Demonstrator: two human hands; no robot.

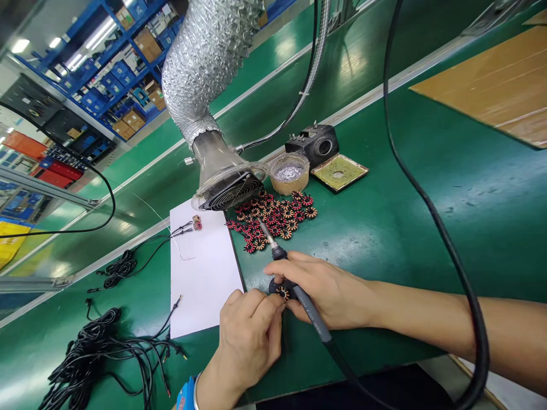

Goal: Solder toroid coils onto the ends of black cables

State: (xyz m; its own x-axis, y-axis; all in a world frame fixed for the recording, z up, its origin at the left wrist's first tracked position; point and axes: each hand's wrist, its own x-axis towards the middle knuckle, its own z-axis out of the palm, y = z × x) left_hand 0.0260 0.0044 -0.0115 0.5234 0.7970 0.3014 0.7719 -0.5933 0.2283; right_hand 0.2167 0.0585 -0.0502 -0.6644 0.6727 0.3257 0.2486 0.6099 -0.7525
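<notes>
Now, both hands together over a small copper-wound toroid coil [282, 293] on the green bench [431, 188]!

Left hand [250, 336] pinching that red-and-copper ring at the fingertips, right hand [329, 290] clamped around a slim black soldering iron [314, 316], its steel tip angled away from the coil, just beside a heap of matching toroid coils [271, 219]. Off to the left, a white paper sheet [205, 273] and coiled black cables [85, 359]; overhead, a silver foil duct [200, 62].
</notes>
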